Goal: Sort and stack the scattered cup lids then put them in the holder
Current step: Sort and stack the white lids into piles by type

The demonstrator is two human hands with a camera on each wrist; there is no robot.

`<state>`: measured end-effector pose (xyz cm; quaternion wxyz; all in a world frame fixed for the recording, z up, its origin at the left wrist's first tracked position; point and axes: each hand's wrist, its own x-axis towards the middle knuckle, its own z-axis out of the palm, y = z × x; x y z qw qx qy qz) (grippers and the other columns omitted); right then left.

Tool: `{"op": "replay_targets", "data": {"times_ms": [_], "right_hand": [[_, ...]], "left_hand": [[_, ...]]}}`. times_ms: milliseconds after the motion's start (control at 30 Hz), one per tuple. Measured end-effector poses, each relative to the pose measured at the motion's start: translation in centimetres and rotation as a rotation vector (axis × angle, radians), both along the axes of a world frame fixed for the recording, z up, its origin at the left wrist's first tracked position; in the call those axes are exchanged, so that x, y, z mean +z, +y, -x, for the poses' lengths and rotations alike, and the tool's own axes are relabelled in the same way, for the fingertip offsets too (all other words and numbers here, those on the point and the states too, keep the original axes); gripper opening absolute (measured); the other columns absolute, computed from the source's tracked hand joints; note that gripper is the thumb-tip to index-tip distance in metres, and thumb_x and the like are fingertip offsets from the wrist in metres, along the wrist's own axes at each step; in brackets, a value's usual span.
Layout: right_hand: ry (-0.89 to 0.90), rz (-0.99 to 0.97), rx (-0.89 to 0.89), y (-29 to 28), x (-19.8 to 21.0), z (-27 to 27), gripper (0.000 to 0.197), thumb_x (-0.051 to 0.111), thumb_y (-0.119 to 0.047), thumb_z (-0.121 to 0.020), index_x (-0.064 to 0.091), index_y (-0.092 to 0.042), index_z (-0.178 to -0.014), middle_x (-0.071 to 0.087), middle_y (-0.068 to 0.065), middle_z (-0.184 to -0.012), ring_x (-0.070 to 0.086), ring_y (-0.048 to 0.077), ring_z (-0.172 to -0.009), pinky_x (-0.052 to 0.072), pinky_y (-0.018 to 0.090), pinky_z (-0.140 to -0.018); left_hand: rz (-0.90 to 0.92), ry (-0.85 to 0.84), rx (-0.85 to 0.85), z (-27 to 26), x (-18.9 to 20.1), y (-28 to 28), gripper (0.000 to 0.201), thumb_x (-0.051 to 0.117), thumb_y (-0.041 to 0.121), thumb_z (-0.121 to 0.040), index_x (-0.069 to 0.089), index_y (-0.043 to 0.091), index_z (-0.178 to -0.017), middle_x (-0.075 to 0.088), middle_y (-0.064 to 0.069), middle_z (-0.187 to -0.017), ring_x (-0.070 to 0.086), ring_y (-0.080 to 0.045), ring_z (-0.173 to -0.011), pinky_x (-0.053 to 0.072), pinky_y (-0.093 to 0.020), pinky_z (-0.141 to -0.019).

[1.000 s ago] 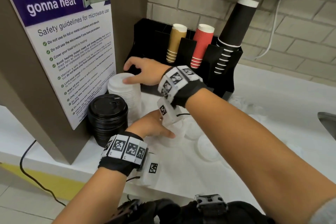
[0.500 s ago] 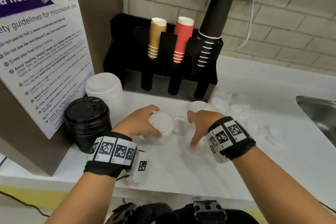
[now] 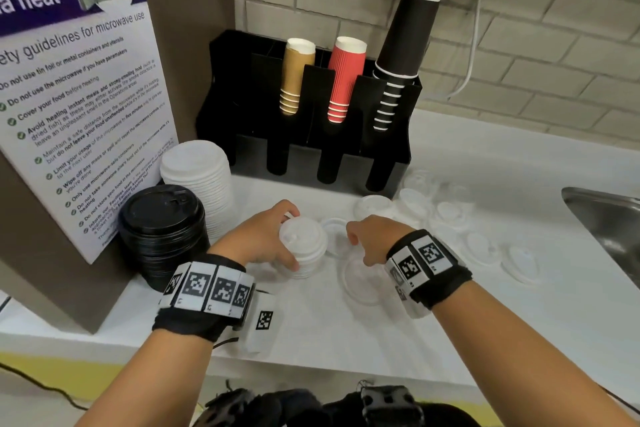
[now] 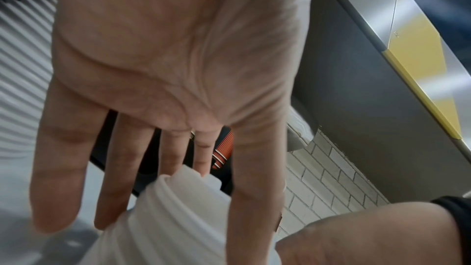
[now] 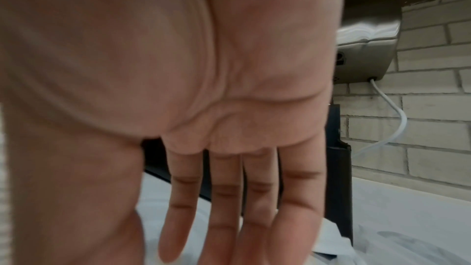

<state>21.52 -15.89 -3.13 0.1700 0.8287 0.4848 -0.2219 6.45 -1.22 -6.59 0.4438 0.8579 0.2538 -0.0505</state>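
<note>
My left hand (image 3: 266,243) holds a short stack of white lids (image 3: 304,250) upright on the counter, thumb in front and fingers behind it. In the left wrist view the left hand (image 4: 165,168) flanks the same ribbed stack (image 4: 173,219). My right hand (image 3: 367,243) hovers just right of it, fingers straight and pointing down over a flat white lid (image 3: 360,282); it holds nothing. The right wrist view shows the right hand (image 5: 229,209) open above the counter. The black holder (image 3: 242,107) stands behind, its left compartments showing no lids.
A tall white lid stack (image 3: 197,170) and a black lid stack (image 3: 162,218) stand at the left by the poster panel (image 3: 79,114). Several loose white lids (image 3: 450,215) lie to the right. Brown, red and black cup stacks fill the holder's slots. A sink (image 3: 609,218) is far right.
My right hand has come back from the tall white stack to the counter beside the left hand. The left hand has kept its hold on the short stack.
</note>
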Motion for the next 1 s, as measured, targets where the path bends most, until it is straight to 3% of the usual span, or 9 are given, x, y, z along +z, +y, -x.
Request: {"op": "replay_targets", "data": {"times_ms": [67, 167, 267, 400, 533, 600, 700, 867, 1000], "right_hand": [[-0.027, 0.01, 0.027, 0.0, -0.1, 0.2, 0.034, 0.059, -0.003, -0.086, 0.05, -0.009, -0.118, 0.054, 0.01, -0.108, 0.047, 0.019, -0.081, 0.037, 0.021, -0.059], [-0.073, 0.025, 0.074, 0.0, -0.1, 0.5, 0.028, 0.052, -0.001, -0.09, 0.054, -0.008, -0.118, 0.055, 0.012, -0.12, 0.047, 0.02, -0.086, 0.041, 0.026, -0.073], [-0.084, 0.032, 0.101, 0.0, 1.3, 0.3, 0.03, 0.055, -0.004, -0.09, 0.055, -0.007, -0.12, 0.055, 0.011, -0.123, 0.052, 0.022, -0.093, 0.039, 0.022, -0.067], [-0.181, -0.174, 0.017, -0.2, 4.8, -0.2, 0.026, 0.055, -0.013, -0.089, 0.061, -0.004, -0.112, 0.059, 0.013, -0.116, 0.059, 0.029, -0.104, 0.049, 0.032, -0.081], [-0.293, -0.495, -0.001, 1.1, 5.2, 1.2, 0.016, 0.048, -0.007, -0.089, 0.06, -0.002, -0.099, 0.054, 0.011, -0.097, 0.059, 0.032, -0.094, 0.042, 0.032, -0.068], [-0.237, -0.607, 0.015, 1.6, 3.7, 2.5, 0.015, 0.05, -0.008, -0.089, 0.058, -0.004, -0.101, 0.046, 0.007, -0.095, 0.058, 0.029, -0.088, 0.04, 0.03, -0.067], [-0.051, -0.716, 0.012, 1.1, 0.8, 3.9, 0.022, 0.064, -0.02, -0.084, 0.053, -0.01, -0.101, 0.043, 0.004, -0.105, 0.048, 0.02, -0.077, 0.036, 0.024, -0.065], [0.384, -0.797, -0.09, 0.3, -1.9, 4.2, 0.036, 0.073, -0.028, -0.081, 0.042, -0.022, -0.099, 0.05, -0.001, -0.108, 0.05, 0.016, -0.089, 0.036, 0.016, -0.066], [0.498, -0.889, -0.106, 0.1, -2.7, 4.2, 0.032, 0.068, -0.027, -0.087, 0.046, -0.021, -0.109, 0.054, 0.0, -0.116, 0.052, 0.014, -0.1, 0.037, 0.017, -0.072]], "left_hand": [[-0.003, 0.0, 0.001, 0.1, 0.0, -0.1, 0.083, 0.086, 0.007, -0.066, 0.039, 0.026, -0.133, 0.052, 0.006, -0.123, 0.053, -0.021, -0.11, 0.046, -0.03, -0.087], [-0.023, -0.004, 0.007, 0.0, -0.1, -0.2, 0.078, 0.085, 0.008, -0.067, 0.043, 0.026, -0.131, 0.054, 0.005, -0.123, 0.053, -0.02, -0.11, 0.046, -0.031, -0.09], [-0.039, -0.009, 0.014, 0.0, -0.1, -0.2, 0.074, 0.085, 0.01, -0.068, 0.047, 0.027, -0.129, 0.055, 0.005, -0.122, 0.053, -0.019, -0.108, 0.046, -0.031, -0.091], [-0.031, 0.002, 0.026, -0.1, -0.1, -0.3, 0.082, 0.087, 0.014, -0.066, 0.044, 0.03, -0.134, 0.054, 0.003, -0.124, 0.054, -0.02, -0.108, 0.048, -0.032, -0.09], [-0.039, 0.0, 0.046, -0.2, -0.2, -0.4, 0.094, 0.089, 0.021, -0.064, 0.036, 0.031, -0.14, 0.048, 0.006, -0.122, 0.052, -0.02, -0.107, 0.047, -0.03, -0.086], [-0.037, -0.006, 0.056, -0.2, -0.2, -0.5, 0.089, 0.089, 0.022, -0.064, 0.038, 0.028, -0.136, 0.051, 0.005, -0.121, 0.054, -0.02, -0.104, 0.049, -0.031, -0.085], [-0.05, -0.015, 0.059, -0.2, -0.4, -0.5, 0.076, 0.088, 0.023, -0.064, 0.043, 0.026, -0.125, 0.058, 0.003, -0.117, 0.057, -0.019, -0.1, 0.052, -0.035, -0.086], [-0.046, -0.052, 0.052, -0.1, -0.6, -0.4, 0.071, 0.088, 0.024, -0.062, 0.046, 0.034, -0.118, 0.056, 0.008, -0.105, 0.058, -0.012, -0.09, 0.052, -0.027, -0.075], [-0.058, -0.063, 0.043, 0.1, -0.7, -0.1, 0.075, 0.091, 0.023, -0.058, 0.047, 0.039, -0.116, 0.049, 0.019, -0.098, 0.055, -0.002, -0.083, 0.041, -0.016, -0.061]]}}
